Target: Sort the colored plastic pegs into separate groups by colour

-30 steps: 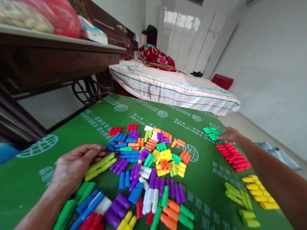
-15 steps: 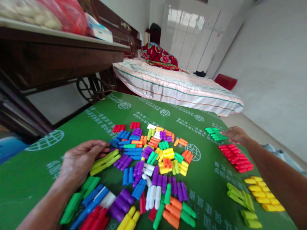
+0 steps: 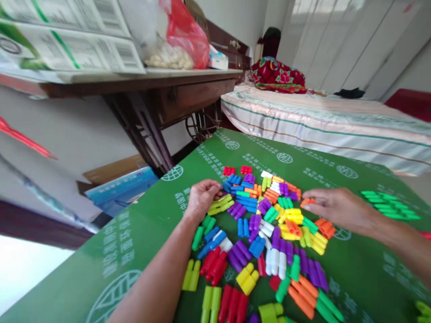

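Bullet-shaped plastic building blocks in several colours lie in a loose pile on the green board. My left hand (image 3: 204, 197) rests at the pile's left edge, beside a lime-green block (image 3: 220, 204) and the blue blocks (image 3: 235, 180). Its fingers are curled together, and whatever they hold is hidden. At the pile's right side, my right hand (image 3: 332, 207) pinches an orange block (image 3: 307, 202) between thumb and fingers. Below that hand lie more orange blocks (image 3: 325, 228) and yellow blocks (image 3: 319, 243).
Green blocks (image 3: 390, 205) lie in a row on the right of the board (image 3: 151, 251). A wooden sewing table (image 3: 188, 96) with cartons (image 3: 67, 40) and a red bag (image 3: 188, 36) stands at the left. Behind the board is a bed (image 3: 303, 107).
My right hand has left the green row at the right and come to the orange block by the pile. My left hand stays at the left edge. The view has turned left.
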Demonstrator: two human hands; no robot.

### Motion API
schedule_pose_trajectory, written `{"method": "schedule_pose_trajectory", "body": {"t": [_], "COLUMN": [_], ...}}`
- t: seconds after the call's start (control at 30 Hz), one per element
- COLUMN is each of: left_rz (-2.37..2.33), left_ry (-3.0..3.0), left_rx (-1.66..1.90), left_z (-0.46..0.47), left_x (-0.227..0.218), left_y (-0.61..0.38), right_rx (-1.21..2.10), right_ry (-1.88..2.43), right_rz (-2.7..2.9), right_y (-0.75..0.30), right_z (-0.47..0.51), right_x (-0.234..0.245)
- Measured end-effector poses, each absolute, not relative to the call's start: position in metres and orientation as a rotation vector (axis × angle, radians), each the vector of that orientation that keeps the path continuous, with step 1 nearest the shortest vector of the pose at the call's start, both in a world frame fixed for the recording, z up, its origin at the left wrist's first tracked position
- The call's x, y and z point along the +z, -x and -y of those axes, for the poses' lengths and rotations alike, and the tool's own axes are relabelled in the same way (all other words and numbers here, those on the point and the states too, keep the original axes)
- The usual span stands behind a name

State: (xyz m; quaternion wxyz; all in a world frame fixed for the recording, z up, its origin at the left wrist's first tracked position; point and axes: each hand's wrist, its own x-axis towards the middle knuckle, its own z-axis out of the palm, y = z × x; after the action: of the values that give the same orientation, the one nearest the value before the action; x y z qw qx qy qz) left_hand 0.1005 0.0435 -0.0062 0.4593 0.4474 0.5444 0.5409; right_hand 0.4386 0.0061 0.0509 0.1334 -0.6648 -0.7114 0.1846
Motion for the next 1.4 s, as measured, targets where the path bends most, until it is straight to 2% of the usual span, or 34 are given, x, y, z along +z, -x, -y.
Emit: {"method": "schedule_pose_trajectory", "body": {"t": [0.1,0.27,0.5,0.63,0.83,0.9,1.03,1.27,1.4], "left_rz": [-1.321,-1.301,-1.321,-1.305,-1.360,-1.365,-1.367,-1.403,-1.434], "left_ry": [-1.096,-1.084,-1.128,-1.130,-1.203,-1.200,-1.198,-1.215,-1.217], "left_rx": [1.328,1.329,1.330,1.301,1.262,1.273,1.294,1.293,1.283], "left_z": [-0.042,-0.041,-0.041,-0.045,-0.047,-0.047,-0.047,-0.050,-0.051], "left_x": [-0.008,-0.010,-0.009,-0.011,-0.011,-0.009,-0.005,-0.001,0.000], "left_y": [-0.100,-0.099,-0.098,-0.096,-0.096,-0.096,-0.096,-0.096,-0.096], "right_rx": [0.557,0.153,-0.009,0.124,0.759,0.881,0.802,0.311,0.311], "right_ry": [1.552,1.160,1.114,1.140,1.256,1.291,1.585,2.441,2.578], "right_rz": [2.505,2.849,2.943,2.804,2.195,1.998,1.733,1.577,1.601], "right_y": [-0.365,-0.272,-0.236,-0.248,-0.284,-0.308,-0.380,-0.486,-0.505], "right_z": [-0.004,-0.013,-0.019,-0.017,-0.021,-0.029,-0.050,-0.060,-0.056], "right_x": [0.065,0.066,0.043,0.049,0.060,0.060,0.051,0.020,0.015]}}
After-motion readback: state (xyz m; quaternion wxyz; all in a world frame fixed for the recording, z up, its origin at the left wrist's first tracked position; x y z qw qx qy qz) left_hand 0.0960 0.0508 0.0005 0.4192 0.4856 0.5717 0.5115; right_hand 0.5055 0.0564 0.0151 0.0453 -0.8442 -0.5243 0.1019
